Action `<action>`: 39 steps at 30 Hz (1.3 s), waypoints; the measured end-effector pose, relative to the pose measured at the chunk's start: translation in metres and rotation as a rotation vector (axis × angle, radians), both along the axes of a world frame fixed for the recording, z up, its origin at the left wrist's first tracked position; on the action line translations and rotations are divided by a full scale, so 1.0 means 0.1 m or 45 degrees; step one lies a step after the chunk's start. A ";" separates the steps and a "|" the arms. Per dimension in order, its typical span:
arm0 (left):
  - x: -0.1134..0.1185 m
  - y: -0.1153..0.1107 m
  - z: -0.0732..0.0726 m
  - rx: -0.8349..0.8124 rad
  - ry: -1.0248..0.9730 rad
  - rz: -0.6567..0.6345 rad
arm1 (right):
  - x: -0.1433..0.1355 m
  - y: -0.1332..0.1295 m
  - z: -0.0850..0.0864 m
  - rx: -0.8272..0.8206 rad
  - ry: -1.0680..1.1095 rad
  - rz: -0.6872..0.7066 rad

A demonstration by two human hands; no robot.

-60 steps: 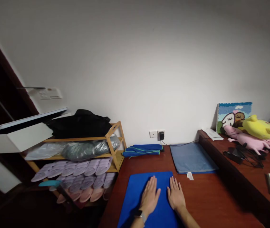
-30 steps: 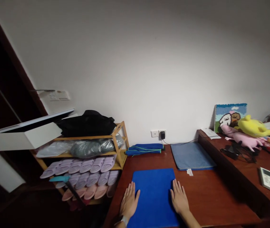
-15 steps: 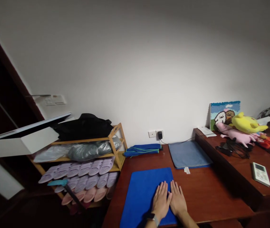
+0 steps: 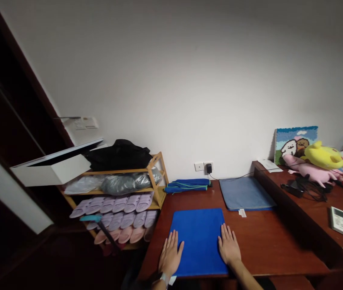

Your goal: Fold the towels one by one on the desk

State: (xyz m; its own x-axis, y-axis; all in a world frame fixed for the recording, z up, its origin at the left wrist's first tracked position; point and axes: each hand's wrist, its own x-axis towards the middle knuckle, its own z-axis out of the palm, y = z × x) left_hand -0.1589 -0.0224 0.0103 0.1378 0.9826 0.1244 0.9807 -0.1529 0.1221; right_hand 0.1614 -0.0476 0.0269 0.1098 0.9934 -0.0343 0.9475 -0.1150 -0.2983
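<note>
Place: a home, a lived-in room
Shoes: wooden rack (image 4: 156, 183) with rows of slippers (image 4: 114, 204) beside the desk
Toys: plush toys (image 4: 322, 163) and a cartoon picture (image 4: 295, 141) against the wall
Desk: dark wood desk (image 4: 259, 237), folded towels (image 4: 188, 185), remote (image 4: 341, 221)
Wall: plain white, socket with charger (image 4: 209, 167)
Storage: black bag (image 4: 120, 155) on top of the rack

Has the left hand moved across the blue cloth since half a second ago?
Yes. The left hand slid left, from beside the right hand to the blue cloth's left edge.
</note>
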 end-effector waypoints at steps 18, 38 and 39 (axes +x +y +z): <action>0.28 -0.05 0.10 0.070 -0.004 -0.165 | -0.07 -0.45 -0.10 0.053 0.021 0.004; -0.15 -0.54 -0.09 -0.034 -0.025 -0.001 | -0.06 -0.46 -0.21 0.074 0.028 0.019; -0.22 -0.55 -0.10 -0.039 -0.022 0.016 | -0.06 -0.46 -0.21 0.063 0.017 0.019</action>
